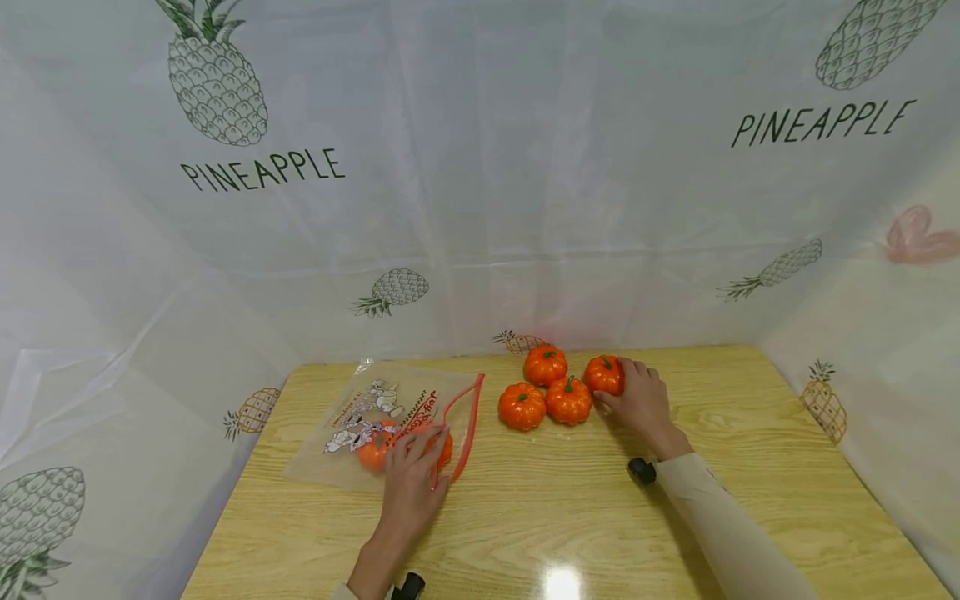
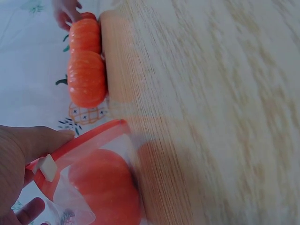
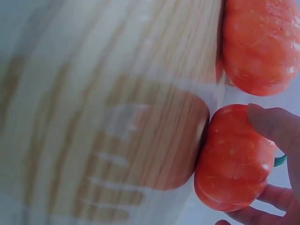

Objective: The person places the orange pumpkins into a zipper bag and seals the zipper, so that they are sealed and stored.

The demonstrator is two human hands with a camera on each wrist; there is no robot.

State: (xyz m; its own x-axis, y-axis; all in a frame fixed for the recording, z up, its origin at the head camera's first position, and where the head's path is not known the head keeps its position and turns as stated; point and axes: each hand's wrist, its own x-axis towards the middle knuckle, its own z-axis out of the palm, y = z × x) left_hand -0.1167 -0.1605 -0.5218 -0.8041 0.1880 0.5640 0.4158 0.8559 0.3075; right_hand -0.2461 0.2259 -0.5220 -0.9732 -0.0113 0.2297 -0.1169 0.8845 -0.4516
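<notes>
A clear plastic zipper bag [image 1: 397, 379] with a red edge and printed cartoon figures lies on the left of the table, orange toy pumpkins [image 1: 372, 454] inside it. My left hand [image 1: 412, 475] holds the bag near its mouth; its thumb lies along the red zipper edge [image 2: 89, 133], beside a white slider [image 2: 48, 167]. On the right, my right hand [image 1: 643, 402] grips a glossy orange toy pumpkin [image 3: 234, 159] with a green stem, thumb on one side and fingers on the other. That pumpkin sits at the right end of a group.
Three more pumpkins, one at the back [image 1: 545, 366] and two in front [image 1: 522, 407], sit close together between the bag and my right hand. The wood-grain table [image 1: 525, 508] meets a white pineapple-print curtain [image 1: 525, 183] at the back and sides.
</notes>
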